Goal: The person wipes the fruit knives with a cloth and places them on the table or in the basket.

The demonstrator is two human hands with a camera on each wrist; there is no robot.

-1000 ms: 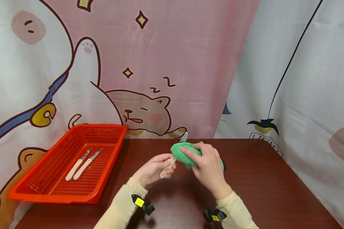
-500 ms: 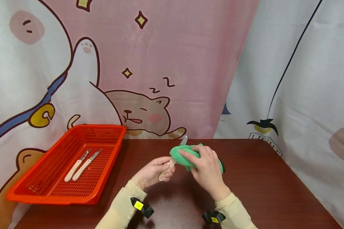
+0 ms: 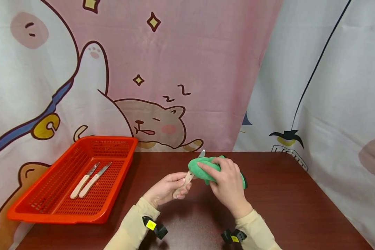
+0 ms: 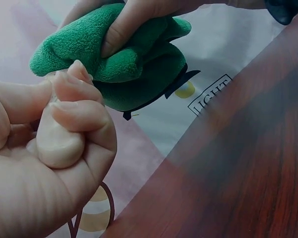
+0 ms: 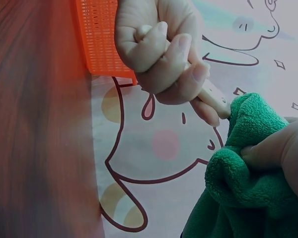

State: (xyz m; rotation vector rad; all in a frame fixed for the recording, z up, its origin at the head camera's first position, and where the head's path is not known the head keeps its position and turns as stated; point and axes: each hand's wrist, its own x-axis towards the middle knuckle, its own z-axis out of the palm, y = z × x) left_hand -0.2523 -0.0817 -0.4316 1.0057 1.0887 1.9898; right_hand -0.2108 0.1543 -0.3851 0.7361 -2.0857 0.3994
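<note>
My left hand grips a small knife by its pale cream handle, with the blade angled up and away. A green fluffy cloth is wrapped over the blade's lower part, and only the blade tip pokes out beyond it. My right hand pinches the cloth around the blade from the right. In the left wrist view, the rounded handle end shows under my curled fingers. In the right wrist view, the cloth meets the handle near its front end; the blade is hidden there.
At the left of the dark brown table stands an orange-red perforated basket. Two pale-handled knives lie side by side in it, a left knife and a right knife. A printed curtain hangs behind the table.
The cloth in my right hand has slid slightly along the knife toward the tip. More of the handle's front end shows now, and less of the blade tip than a second ago.
</note>
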